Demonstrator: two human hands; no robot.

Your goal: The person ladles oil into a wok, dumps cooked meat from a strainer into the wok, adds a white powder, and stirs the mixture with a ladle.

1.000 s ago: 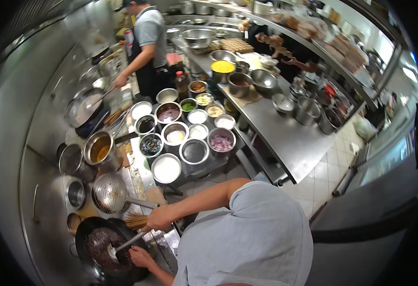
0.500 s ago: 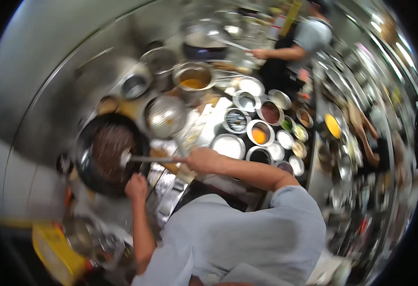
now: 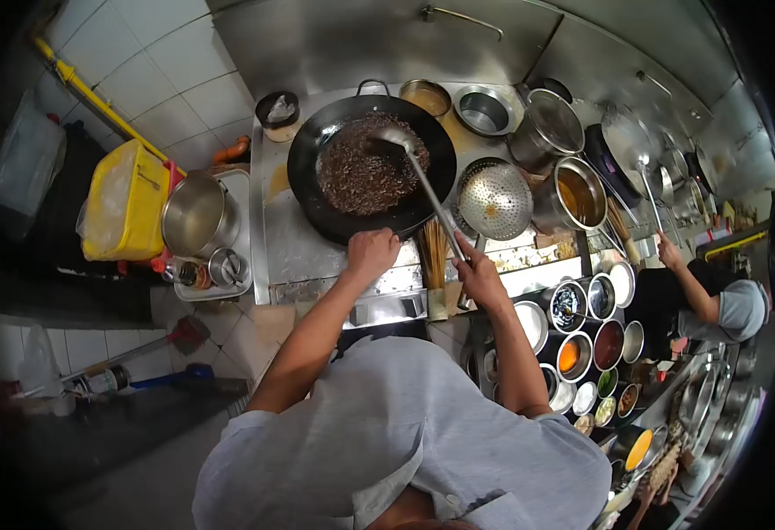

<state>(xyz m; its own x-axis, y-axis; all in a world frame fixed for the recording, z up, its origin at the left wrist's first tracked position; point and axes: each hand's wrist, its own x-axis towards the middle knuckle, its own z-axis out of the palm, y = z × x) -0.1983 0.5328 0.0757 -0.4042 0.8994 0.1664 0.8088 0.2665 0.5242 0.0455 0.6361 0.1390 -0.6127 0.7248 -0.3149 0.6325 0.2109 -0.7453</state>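
Observation:
A large black wok (image 3: 303,190) holds dark brown, finely chopped food (image 3: 357,177) spread over its bottom. My left hand (image 3: 372,253) is closed at the wok's near rim; the part of the wok inside the fist is hidden. In my right hand (image 3: 482,276) is the long handle of a metal ladle (image 3: 432,194), which slants up and left. The ladle's bowl rests in the food near the far side of the wok. Just right of the wok lies a perforated strainer (image 3: 496,201), and a bamboo brush (image 3: 433,256) sits between my two hands.
Metal pots (image 3: 548,128) and a pot of brown liquid (image 3: 579,196) stand to the right. Several seasoning containers (image 3: 573,353) crowd my right side. A co-worker (image 3: 723,305) holds a ladle at another wok. A yellow bin (image 3: 127,203) and a steel pot (image 3: 197,212) are left.
The view has swung left and steadied, bringing the wok to the upper middle. My left hand stays at the wok's rim; my right still grips the ladle, whose bowl remains in the food.

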